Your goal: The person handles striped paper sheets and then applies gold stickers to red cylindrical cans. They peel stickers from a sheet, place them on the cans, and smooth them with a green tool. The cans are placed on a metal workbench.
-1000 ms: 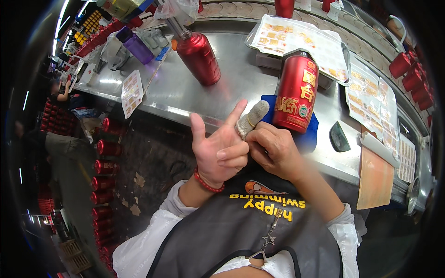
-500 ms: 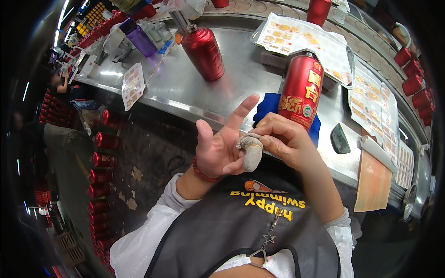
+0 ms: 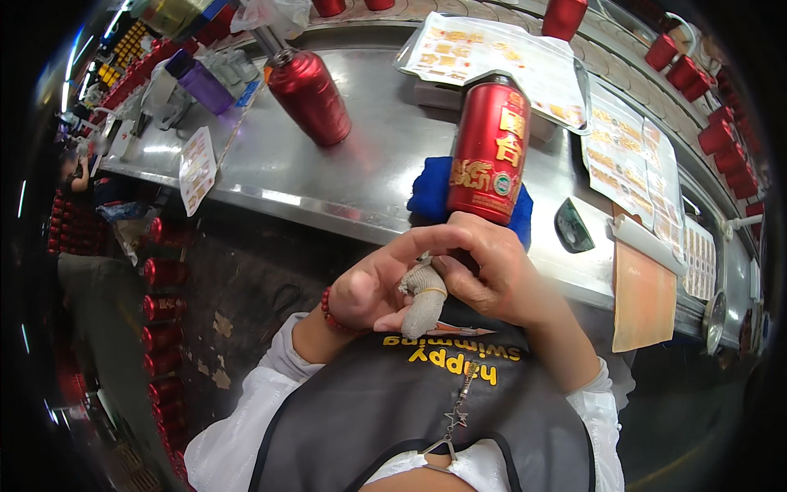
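Observation:
My left hand (image 3: 365, 287) is raised in front of the apron, thumb and index finger stretched out, a red bead bracelet at its wrist. A grey knit finger cover (image 3: 425, 305) with a thin yellowish band sits over one of its bent fingers. Fingers curled, my right hand (image 3: 492, 271) has its thumb and fingertips at the upper end of that cover; the exact pinch is partly hidden. The left index finger reaches across to the right hand's knuckles. Just beyond the hands, a red bottle (image 3: 489, 148) with gold lettering lies on a blue cloth (image 3: 430, 190).
On the metal table (image 3: 377, 107) stand another red bottle (image 3: 311, 97) and a purple bottle (image 3: 199, 82). Decal sheets (image 3: 500, 49) cover a stack at the back. A dark green scraper-like piece (image 3: 573, 227) lies right, near an orange sheet (image 3: 643, 287). Red bottles (image 3: 164, 307) line the floor at left.
My left index finger has come over from pointing away to touch the right hand. Both hands have drawn closer together, and the finger cover sits slightly lower. The view has shifted.

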`<state>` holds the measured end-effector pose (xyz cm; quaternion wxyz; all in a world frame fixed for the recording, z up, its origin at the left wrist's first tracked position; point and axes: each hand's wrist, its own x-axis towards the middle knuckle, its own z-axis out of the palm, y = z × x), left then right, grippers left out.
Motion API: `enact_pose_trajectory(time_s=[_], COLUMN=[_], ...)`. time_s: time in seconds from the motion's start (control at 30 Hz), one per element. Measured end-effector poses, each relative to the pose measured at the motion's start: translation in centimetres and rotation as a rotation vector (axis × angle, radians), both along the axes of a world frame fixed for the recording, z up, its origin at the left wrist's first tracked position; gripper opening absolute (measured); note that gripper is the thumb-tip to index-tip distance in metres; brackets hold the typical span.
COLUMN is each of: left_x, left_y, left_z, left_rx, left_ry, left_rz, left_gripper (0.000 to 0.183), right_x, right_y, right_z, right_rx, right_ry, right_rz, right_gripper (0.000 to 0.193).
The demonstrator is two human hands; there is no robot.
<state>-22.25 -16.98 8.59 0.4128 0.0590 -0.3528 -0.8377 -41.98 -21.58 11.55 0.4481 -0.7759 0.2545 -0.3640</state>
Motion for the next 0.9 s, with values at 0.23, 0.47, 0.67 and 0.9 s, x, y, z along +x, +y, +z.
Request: enact_pose_trajectory(time_s=[0.23, 0.47, 0.67, 0.9], left_x=[0.4, -1.6, -2.9, -3.2], left_y=[-4.9, -6.7, -8.0, -9.9], left_z=[-2.5, -2.5, -0.9, -4.0], left_rx=[-0.711, -1.451, -1.766, -1.399], left_ry=[-0.846, -1.146, -1.217, -1.04], left_rz=[0.874, 0.984, 0.772, 0.867], left_gripper=[0.042, 0.051, 0.036, 0.078], right_x=[-11.7, -13.7, -13.8, -17.1], right_y=[-1.8, -2.6, -4.1, -3.8], right_z=[-3.4, -8.4, -8.1, -7.3], right_rx=[-0.168, -0.367, -0.406, -0.172], right_ry=[0.574, 1.024, 1.05, 0.526], right_rz=[-0.788, -0.789, -0.723, -0.871], right_gripper=[0.032, 0.053, 0.043, 0.019])
